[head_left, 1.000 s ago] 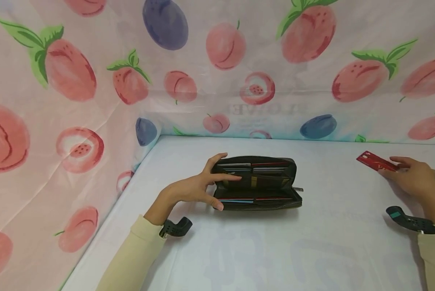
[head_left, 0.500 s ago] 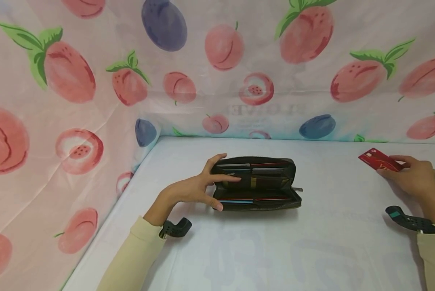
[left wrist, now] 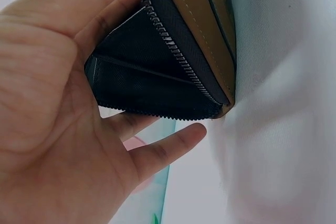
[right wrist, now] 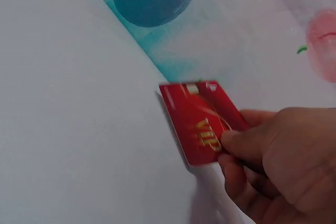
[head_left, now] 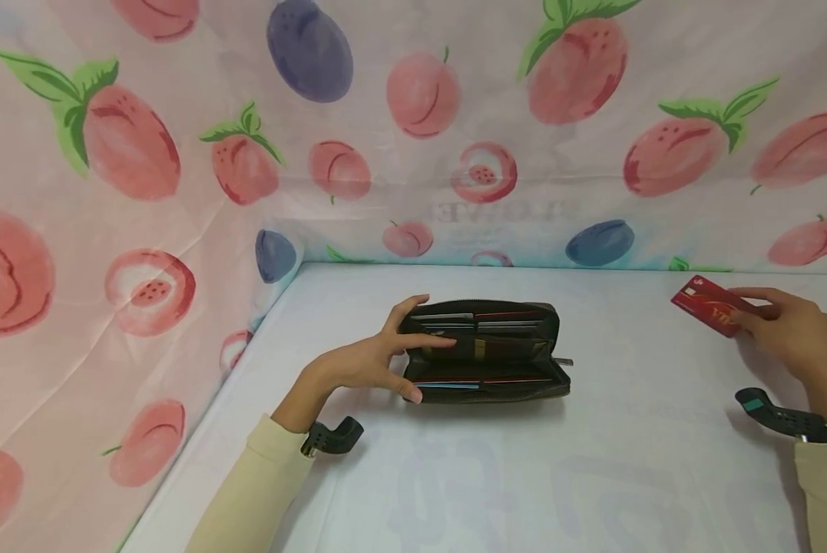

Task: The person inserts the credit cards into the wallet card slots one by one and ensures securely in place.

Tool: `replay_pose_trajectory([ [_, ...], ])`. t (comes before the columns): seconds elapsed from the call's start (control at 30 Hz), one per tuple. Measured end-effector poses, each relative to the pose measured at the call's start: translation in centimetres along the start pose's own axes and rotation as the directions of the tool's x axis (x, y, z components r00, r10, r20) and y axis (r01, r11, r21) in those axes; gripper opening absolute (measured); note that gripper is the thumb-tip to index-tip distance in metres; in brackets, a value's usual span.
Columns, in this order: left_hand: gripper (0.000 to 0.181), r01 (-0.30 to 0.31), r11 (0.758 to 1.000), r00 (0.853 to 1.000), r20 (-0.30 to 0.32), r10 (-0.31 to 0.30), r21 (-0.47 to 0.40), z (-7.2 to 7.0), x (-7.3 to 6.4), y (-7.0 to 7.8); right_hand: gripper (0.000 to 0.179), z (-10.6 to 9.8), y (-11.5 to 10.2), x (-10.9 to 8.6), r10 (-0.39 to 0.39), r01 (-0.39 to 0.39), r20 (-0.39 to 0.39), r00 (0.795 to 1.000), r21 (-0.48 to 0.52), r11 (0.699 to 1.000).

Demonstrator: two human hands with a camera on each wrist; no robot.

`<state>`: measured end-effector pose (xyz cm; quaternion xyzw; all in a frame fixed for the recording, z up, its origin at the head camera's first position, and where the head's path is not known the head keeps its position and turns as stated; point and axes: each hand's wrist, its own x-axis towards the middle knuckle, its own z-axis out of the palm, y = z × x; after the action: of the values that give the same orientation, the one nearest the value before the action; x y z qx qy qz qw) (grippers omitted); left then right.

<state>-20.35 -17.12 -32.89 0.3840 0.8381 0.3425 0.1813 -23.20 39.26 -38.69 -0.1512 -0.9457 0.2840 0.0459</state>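
An open dark zip-around wallet (head_left: 517, 351) stands on the white table, spread apart with several cards in its slots. My left hand (head_left: 368, 359) holds the wallet's left end, thumb at the near edge, one finger reaching over the inside and another behind the far edge. In the left wrist view the wallet's zipper teeth and tan side (left wrist: 202, 30) show beside the palm. Off to the right, my right hand (head_left: 793, 329) pinches a red card (head_left: 709, 304) by its right end, thumb on top. Gold "VIP" lettering and a chip are visible on the card (right wrist: 191, 121) in the right wrist view.
The white tabletop (head_left: 496, 476) meets a fruit-print cloth wall (head_left: 413, 177) at the back and another on the left. A zipper pull (head_left: 565, 361) sticks out at the wallet's right side. Dark camera mounts (head_left: 333, 435) are worn on both wrists.
The red card has come further into view and its face has turned toward the head camera, the right thumb now lying on it. The left hand and wallet have stayed in place.
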Motion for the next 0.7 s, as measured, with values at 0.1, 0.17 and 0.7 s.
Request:
replay_pose_trajectory([
  [0.1,0.076,0.006,1.000,1.000,-0.002,-0.006,-0.001,0.1,0.0,-0.1,0.061,-0.1,0.0,0.1,0.025,-0.027,0.030,0.999,0.063,0.998],
  [0.17,0.076,0.001,1.000,1.000,-0.002,-0.001,0.000,0.1,0.0,-0.1,0.063,-0.3,-0.3,0.1,0.027,-0.030,0.039,0.999,0.094,0.995],
  [0.7,0.083,-0.029,0.999,1.000,-0.007,0.029,0.021,0.1,0.0,0.0,0.068,-2.2,-5.9,-1.5,-0.188,0.171,0.058,0.980,0.219,0.961],
])
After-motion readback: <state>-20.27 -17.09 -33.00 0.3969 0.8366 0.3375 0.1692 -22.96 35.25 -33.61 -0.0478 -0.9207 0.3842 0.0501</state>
